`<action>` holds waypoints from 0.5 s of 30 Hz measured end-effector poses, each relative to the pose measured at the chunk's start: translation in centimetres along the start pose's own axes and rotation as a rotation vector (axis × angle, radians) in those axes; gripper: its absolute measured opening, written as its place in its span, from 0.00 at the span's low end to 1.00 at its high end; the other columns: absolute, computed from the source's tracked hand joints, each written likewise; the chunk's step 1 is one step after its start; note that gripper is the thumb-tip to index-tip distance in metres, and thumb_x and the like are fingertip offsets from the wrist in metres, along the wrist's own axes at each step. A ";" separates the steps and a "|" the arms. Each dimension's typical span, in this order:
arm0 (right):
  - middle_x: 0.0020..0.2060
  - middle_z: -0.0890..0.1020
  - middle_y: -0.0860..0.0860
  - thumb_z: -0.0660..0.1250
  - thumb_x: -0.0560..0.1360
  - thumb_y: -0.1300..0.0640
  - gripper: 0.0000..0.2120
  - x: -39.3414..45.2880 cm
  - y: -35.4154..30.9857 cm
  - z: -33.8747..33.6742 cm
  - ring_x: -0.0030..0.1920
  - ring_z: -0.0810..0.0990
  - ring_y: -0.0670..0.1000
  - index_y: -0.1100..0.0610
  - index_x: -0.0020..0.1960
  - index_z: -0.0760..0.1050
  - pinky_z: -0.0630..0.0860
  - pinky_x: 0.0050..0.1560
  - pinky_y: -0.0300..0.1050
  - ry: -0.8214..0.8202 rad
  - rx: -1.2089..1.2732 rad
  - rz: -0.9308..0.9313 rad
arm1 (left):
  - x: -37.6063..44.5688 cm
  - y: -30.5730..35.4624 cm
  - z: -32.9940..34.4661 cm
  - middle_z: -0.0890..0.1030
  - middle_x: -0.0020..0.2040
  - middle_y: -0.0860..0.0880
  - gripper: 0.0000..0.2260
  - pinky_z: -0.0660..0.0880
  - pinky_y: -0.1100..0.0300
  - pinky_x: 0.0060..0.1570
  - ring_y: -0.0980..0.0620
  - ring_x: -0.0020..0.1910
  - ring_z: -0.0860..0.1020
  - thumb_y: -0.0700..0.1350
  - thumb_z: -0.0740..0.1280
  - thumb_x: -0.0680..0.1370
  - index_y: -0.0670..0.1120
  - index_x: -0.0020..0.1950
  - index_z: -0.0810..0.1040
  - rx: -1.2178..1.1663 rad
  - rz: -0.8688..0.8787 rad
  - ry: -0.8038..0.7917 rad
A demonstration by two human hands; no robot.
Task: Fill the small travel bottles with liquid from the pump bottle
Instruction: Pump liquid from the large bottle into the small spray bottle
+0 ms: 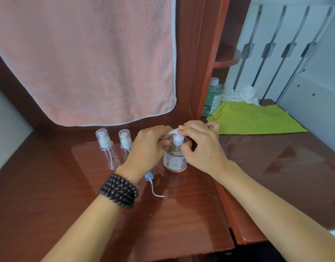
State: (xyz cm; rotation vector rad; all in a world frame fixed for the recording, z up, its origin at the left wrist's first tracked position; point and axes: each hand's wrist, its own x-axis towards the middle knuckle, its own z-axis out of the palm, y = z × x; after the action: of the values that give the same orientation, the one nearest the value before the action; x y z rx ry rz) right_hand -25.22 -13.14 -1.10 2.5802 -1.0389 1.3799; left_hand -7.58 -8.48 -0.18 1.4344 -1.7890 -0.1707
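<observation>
The left hand (149,146) grips a small clear travel bottle (165,136) at the spout of the round glass pump bottle (175,157); the right hand (199,146) fingers are curled, pinching its white pump head (177,138).

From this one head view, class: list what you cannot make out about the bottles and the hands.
- Third travel bottle: mostly hidden behind the left hand; fill level unclear.
- Pump bottle label text: too small.
- Pump nozzle: covered by the right hand.
- Green bottle: partly behind the wooden post.

Pink towel (83,59) hanging behind desk; green cloth (257,118) beside green-liquid bottle (214,95); white tissue (244,93) behind cloth.
</observation>
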 end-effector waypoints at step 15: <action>0.50 0.84 0.44 0.60 0.66 0.60 0.16 -0.1 0.2 -0.1 0.55 0.81 0.44 0.54 0.47 0.84 0.62 0.55 0.53 0.010 0.003 -0.001 | 0.1 0.2 -0.2 0.83 0.43 0.53 0.15 0.78 0.49 0.48 0.50 0.44 0.81 0.33 0.71 0.72 0.48 0.55 0.82 0.002 -0.002 -0.019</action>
State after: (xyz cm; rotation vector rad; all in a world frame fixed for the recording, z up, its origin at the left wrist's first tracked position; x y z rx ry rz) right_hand -25.47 -13.23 -1.15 2.5733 -1.0346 1.3936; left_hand -7.63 -8.44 0.13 1.4409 -1.8035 -0.1846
